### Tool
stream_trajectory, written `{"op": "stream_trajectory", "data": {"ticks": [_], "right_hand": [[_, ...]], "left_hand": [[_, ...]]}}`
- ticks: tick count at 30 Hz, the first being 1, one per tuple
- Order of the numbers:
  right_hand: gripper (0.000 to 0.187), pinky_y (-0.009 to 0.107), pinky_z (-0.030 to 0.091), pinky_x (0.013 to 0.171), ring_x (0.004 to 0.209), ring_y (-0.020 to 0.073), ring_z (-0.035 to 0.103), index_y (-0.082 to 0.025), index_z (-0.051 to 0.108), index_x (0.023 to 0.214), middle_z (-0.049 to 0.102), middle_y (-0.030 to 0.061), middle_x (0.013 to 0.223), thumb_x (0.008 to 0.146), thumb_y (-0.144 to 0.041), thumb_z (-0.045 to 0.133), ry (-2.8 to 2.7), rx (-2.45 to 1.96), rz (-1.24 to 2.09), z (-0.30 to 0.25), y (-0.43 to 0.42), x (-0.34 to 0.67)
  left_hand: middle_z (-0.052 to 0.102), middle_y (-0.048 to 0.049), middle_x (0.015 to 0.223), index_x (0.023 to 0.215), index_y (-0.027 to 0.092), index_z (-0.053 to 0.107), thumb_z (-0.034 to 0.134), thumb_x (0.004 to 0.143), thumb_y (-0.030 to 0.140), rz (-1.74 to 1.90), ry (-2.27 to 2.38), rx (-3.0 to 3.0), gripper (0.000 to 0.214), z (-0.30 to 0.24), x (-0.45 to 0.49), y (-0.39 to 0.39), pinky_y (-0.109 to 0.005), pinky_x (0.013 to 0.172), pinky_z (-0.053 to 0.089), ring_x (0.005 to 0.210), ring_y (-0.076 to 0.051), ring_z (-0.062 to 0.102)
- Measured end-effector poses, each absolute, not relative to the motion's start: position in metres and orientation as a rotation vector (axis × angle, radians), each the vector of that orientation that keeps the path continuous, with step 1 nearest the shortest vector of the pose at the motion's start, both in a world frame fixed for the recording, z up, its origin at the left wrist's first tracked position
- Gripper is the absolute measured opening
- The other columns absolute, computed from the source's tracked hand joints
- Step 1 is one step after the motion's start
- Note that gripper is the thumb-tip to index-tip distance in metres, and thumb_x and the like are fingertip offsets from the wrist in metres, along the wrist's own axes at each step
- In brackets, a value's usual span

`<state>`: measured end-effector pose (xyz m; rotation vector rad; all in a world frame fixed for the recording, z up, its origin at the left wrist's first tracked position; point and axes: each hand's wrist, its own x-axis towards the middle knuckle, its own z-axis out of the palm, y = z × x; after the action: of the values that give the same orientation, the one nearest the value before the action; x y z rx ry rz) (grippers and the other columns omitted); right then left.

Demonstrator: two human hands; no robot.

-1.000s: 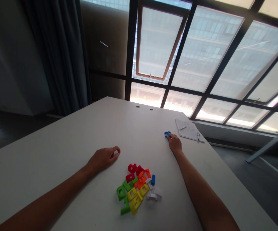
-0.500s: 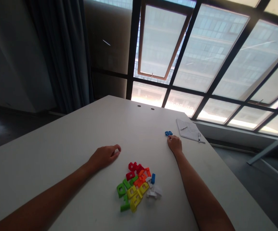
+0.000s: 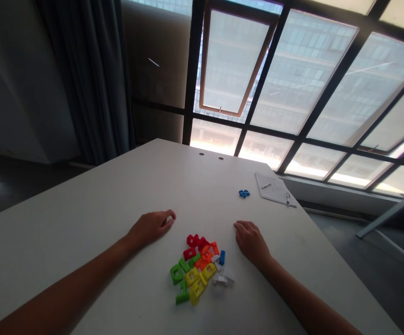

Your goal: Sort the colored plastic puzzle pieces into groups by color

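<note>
A heap of chunky plastic pieces (image 3: 198, 270) in red, orange, green, yellow, white and blue lies on the white table (image 3: 83, 242). My right hand (image 3: 251, 242) rests flat on the table just to the right of the heap, touching nothing but the tabletop. Farther off, a small blue interlinked plastic piece (image 3: 244, 193) lies alone. My left hand (image 3: 151, 228) sits loosely curled on the table, up and left of the heap, and holds nothing.
A sheet of handwritten notes (image 3: 273, 188) with a pen (image 3: 287, 199) lies near the table's far right edge. Two small holes (image 3: 211, 156) mark the far end. Beyond the edges are a dark floor, a curtain and large windows.
My right hand has slid back and left, away from the blue piece, to beside the heap. The blue piece stays on the table. My left hand has not visibly moved.
</note>
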<state>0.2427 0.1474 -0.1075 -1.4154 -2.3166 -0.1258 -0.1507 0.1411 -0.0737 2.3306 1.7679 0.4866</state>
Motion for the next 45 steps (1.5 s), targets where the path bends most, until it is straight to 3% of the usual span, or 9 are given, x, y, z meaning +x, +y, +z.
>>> {"op": "stream_trajectory", "data": {"ticks": [6, 12, 17, 23, 29, 38, 45], "right_hand": [[0.029, 0.044, 0.049, 0.095, 0.101, 0.0227, 0.066, -0.024, 0.066, 0.125, 0.073, 0.0098, 0.115, 0.098, -0.022, 0.054, -2.479, -0.916, 0.123, -0.090, 0.100, 0.240], [0.037, 0.042, 0.048, 0.096, 0.109, 0.0217, 0.065, -0.030, 0.066, 0.127, 0.072, 0.0059, 0.123, 0.095, -0.014, 0.055, -2.611, -0.652, 0.197, -0.076, 0.098, 0.229], [0.037, 0.043, 0.047, 0.100, 0.114, 0.0236, 0.061, -0.028, 0.065, 0.128, 0.069, 0.0080, 0.126, 0.096, -0.014, 0.052, -2.522, -0.884, 0.120, -0.087, 0.111, 0.243], [0.052, 0.050, 0.042, 0.105, 0.129, 0.0312, 0.050, -0.023, 0.049, 0.148, 0.052, 0.0151, 0.145, 0.097, -0.035, 0.054, -2.498, -1.369, -0.015, -0.094, 0.137, 0.257], [0.063, 0.050, 0.035, 0.109, 0.135, 0.0330, 0.044, -0.020, 0.041, 0.153, 0.044, 0.0149, 0.154, 0.099, -0.050, 0.048, -2.431, -1.639, -0.089, -0.100, 0.183, 0.251], [0.070, 0.049, 0.029, 0.109, 0.141, 0.0324, 0.032, -0.016, 0.035, 0.156, 0.026, 0.0134, 0.165, 0.100, -0.058, 0.031, -2.240, -2.073, -0.096, -0.103, 0.252, 0.238], [0.066, 0.047, 0.029, 0.105, 0.137, 0.0340, 0.033, -0.017, 0.037, 0.155, 0.029, 0.0124, 0.164, 0.101, -0.053, 0.027, -2.270, -2.101, -0.245, -0.100, 0.281, 0.229]], "left_hand": [[0.069, 0.0007, 0.077, 0.106, 0.028, 0.067, 0.047, 0.094, 0.040, 0.493, 1.796, 2.292, 0.026, -0.073, -0.149, 0.141, -0.027, 0.063, 0.037, 0.069, -0.017, 0.062], [0.070, 0.0001, 0.080, 0.107, 0.028, 0.067, 0.046, 0.095, 0.040, 0.482, 1.794, 2.309, 0.026, -0.073, -0.149, 0.141, -0.027, 0.064, 0.039, 0.070, -0.017, 0.063], [0.070, 0.0005, 0.078, 0.107, 0.029, 0.067, 0.045, 0.095, 0.041, 0.472, 1.809, 2.317, 0.027, -0.076, -0.150, 0.143, -0.027, 0.063, 0.038, 0.071, -0.018, 0.064], [0.069, 0.0005, 0.078, 0.107, 0.029, 0.064, 0.046, 0.095, 0.040, 0.438, 1.827, 2.353, 0.024, -0.076, -0.147, 0.144, -0.027, 0.061, 0.034, 0.069, -0.018, 0.063], [0.070, 0.0005, 0.080, 0.105, 0.029, 0.063, 0.046, 0.095, 0.039, 0.424, 1.850, 2.357, 0.022, -0.074, -0.145, 0.142, -0.027, 0.061, 0.033, 0.070, -0.018, 0.063], [0.069, 0.0016, 0.080, 0.105, 0.029, 0.063, 0.047, 0.095, 0.039, 0.397, 1.858, 2.329, 0.021, -0.074, -0.144, 0.144, -0.026, 0.061, 0.033, 0.070, -0.017, 0.063], [0.069, 0.0024, 0.078, 0.104, 0.029, 0.063, 0.047, 0.095, 0.040, 0.400, 1.862, 2.331, 0.021, -0.075, -0.144, 0.144, -0.027, 0.060, 0.033, 0.068, -0.017, 0.062]]}}
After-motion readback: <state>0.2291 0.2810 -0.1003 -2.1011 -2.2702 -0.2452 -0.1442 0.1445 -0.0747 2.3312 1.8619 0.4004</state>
